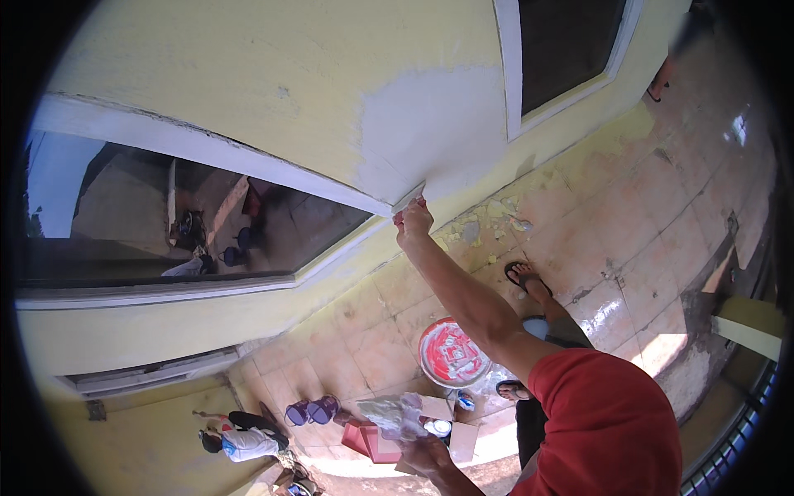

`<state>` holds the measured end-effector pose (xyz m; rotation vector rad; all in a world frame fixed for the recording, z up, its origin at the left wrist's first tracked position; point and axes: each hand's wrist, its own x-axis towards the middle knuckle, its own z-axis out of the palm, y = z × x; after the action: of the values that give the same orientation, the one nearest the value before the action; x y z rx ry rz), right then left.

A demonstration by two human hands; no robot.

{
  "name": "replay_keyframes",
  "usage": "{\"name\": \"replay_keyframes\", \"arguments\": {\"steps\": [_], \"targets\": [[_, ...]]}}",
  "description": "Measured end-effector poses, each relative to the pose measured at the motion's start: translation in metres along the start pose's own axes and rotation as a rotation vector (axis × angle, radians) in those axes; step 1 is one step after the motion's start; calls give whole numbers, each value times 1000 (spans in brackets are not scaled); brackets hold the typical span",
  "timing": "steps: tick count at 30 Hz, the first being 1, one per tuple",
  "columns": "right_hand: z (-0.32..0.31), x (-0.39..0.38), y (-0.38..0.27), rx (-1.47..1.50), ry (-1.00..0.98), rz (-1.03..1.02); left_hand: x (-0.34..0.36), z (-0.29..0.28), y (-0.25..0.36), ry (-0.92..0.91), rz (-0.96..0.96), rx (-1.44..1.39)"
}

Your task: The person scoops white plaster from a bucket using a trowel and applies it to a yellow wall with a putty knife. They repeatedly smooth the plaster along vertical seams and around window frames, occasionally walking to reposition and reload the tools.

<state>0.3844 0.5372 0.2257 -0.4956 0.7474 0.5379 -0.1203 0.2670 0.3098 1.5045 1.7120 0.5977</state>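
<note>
Against the yellow wall, my right hand (414, 218) is closed around a putty knife (410, 197), its blade edge touching the lower edge of a whitish-grey patch of filler (434, 132), by the corner of a window frame (347, 196). Lower down, my left hand (428, 455) is closed on a flat piece smeared with whitish paste (393, 415); the smears hide what the piece is made of. Between my two arms, a round red tub or lid (454, 354) coated with white paste lies on the tiled floor.
An open cardboard box (465, 442) with a can stands beyond my left hand, beside purple footwear (313, 411). Paint flakes (496, 217) litter the tiles (579, 240) along the wall. Another person (248, 445) is at lower left. A second window (571, 50) is above.
</note>
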Motion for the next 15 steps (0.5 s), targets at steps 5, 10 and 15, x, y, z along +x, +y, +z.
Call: {"name": "replay_keyframes", "arguments": {"steps": [5,10,15], "targets": [[76,-59,-24,5,22,-128,2,-7,56,-242,-120,-1538],[140,-166,-45,54,-166,-203,7,-32,45,-126,78,-953],[149,-268,-85,126,-451,-104,24,-49,0,-182,70,-1189]]}}
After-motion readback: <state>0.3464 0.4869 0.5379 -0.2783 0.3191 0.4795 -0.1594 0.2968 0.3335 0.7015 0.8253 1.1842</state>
